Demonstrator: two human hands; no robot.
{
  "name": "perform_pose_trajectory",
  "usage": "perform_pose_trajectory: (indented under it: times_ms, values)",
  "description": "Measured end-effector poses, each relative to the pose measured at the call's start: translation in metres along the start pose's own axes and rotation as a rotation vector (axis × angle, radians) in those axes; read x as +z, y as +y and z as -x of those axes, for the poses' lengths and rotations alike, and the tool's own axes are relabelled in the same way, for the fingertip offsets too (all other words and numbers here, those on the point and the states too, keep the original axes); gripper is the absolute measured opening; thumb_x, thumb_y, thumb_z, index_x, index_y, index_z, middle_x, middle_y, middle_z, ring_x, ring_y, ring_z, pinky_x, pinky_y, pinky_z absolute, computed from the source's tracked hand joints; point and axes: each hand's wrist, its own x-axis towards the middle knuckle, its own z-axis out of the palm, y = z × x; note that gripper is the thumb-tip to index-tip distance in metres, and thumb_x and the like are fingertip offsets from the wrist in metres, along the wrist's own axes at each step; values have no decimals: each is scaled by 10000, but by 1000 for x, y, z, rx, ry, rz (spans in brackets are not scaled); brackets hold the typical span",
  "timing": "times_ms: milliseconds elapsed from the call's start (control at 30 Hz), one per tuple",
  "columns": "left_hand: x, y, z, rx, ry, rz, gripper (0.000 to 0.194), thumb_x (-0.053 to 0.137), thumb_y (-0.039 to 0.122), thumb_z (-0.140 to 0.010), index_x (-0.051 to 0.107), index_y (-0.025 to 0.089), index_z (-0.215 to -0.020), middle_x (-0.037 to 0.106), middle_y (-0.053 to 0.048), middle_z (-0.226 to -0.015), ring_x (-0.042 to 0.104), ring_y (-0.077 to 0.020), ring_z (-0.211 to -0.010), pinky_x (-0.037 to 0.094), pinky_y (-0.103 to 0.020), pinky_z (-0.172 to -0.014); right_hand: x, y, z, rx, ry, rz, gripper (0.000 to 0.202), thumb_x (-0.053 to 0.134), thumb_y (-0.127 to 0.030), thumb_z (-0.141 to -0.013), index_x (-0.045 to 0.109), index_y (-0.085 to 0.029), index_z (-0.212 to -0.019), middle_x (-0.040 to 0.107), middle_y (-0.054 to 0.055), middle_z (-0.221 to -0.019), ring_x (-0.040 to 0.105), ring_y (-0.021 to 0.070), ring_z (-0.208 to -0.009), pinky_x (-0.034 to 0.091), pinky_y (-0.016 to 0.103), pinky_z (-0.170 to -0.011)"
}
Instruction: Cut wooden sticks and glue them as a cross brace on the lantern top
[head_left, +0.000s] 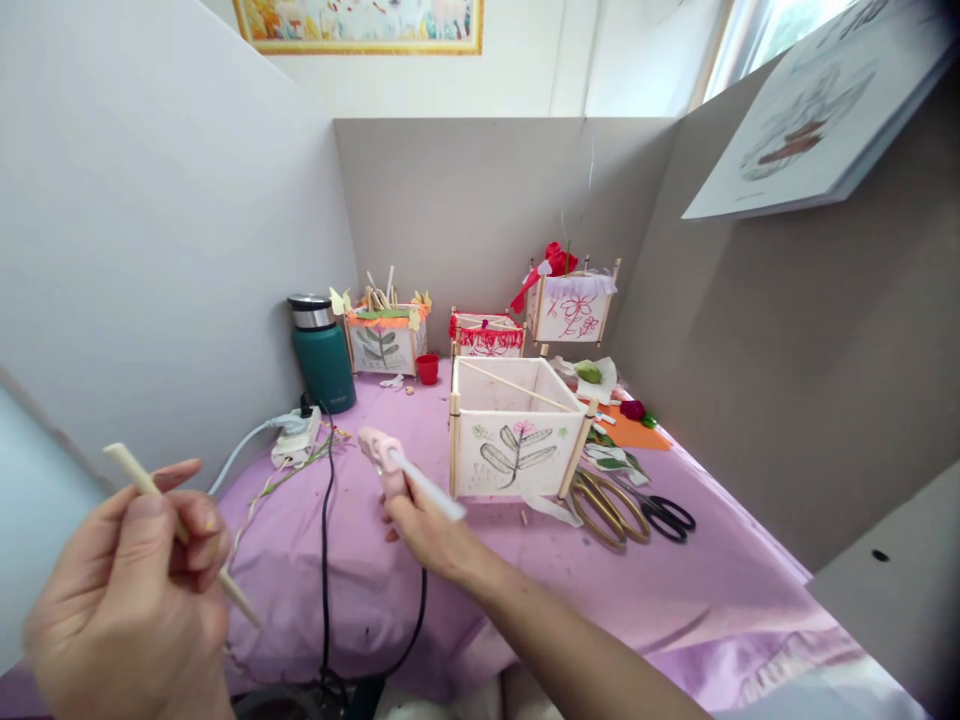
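Note:
My left hand (142, 580) pinches a pale wooden stick (133, 468) between thumb and fingers at the lower left. Its lower end slants down to the right over the cloth. In my right hand (420, 525) is a pink glue gun (381, 452), with a white glue stick (427, 485) jutting from its back toward my wrist. The gun's front points away to the upper left. Just right of it stands a white square box (517, 455) with wooden corner posts and a drawn plant on its front. A thin stick lies across its open top.
Gold scissors (611, 510) and black-handled scissors (667, 517) lie right of the box. A green bottle (324, 360), a power strip (298, 435), a red cup (427, 369) and several decorated boxes (384, 345) stand farther back. A black cable (327, 540) crosses the purple cloth.

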Motion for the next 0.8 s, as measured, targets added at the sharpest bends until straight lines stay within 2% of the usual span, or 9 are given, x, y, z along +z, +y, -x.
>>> perform_pose_trajectory:
  times_ms: [67, 100, 167, 233, 333, 433, 600, 800]
  values:
    - [7, 1, 2, -27, 87, 23, 130, 573, 308, -833, 626, 271, -946, 447, 28, -656, 284, -107, -514, 192, -270, -429, -9, -4, 11, 99, -39, -307, 100, 487, -170, -777, 539, -163, -862, 573, 8, -792, 577, 135, -679, 524, 278, -636]
    - [11, 0, 3, -71, 81, 27, 126, 609, 305, -809, 635, 251, -919, 465, 27, -653, 303, -101, -514, 201, -261, -423, -14, -7, 18, 126, -26, -410, 57, 522, -191, -769, 534, -162, -816, 560, -7, -740, 575, 127, -645, 521, 275, -630]
    - [18, -7, 6, -180, -41, 7, 167, 652, 343, -775, 628, 234, -900, 507, 26, -656, 375, -96, -537, 247, -227, -425, -26, -13, 34, 119, 23, -524, 124, 609, -254, -760, 559, -159, -820, 561, -21, -696, 594, 128, -636, 515, 290, -676]
    - [27, -17, 10, -245, -187, -43, 226, 674, 393, -752, 621, 217, -884, 528, 23, -669, 429, -95, -563, 293, -203, -445, -40, -19, 52, 80, 69, -575, 245, 660, -335, -761, 591, -168, -927, 580, -23, -721, 611, 129, -637, 509, 306, -709]
    - [42, -30, 20, -312, -409, -103, 269, 647, 436, -768, 623, 192, -879, 510, 27, -663, 390, -75, -505, 268, -198, -428, -62, -22, 75, 61, 96, -572, 367, 648, -413, -790, 581, -192, -1076, 566, -34, -694, 596, 123, -584, 513, 309, -661]
    - [57, -35, 29, -349, -536, -116, 294, 601, 454, -801, 637, 178, -895, 478, 36, -643, 309, -57, -455, 213, -202, -404, -78, -19, 89, 82, 145, -508, 358, 635, -455, -798, 595, -180, -1023, 545, -35, -629, 575, 128, -571, 511, 294, -610]
    - [72, -30, 35, -349, -580, -157, 285, 599, 454, -802, 654, 179, -852, 473, 36, -627, 348, -67, -486, 257, -198, -429, -88, -11, 100, 85, 137, -403, 350, 578, -494, -832, 598, -145, -814, 565, -1, -595, 541, 114, -501, 451, 252, -525]
    - [74, -26, 36, -318, -578, -201, 279, 621, 447, -783, 672, 179, -841, 514, 20, -630, 409, -91, -513, 316, -207, -455, -88, -15, 103, 108, 109, -401, 375, 579, -498, -827, 572, -150, -686, 544, 1, -561, 527, 113, -477, 433, 250, -503]
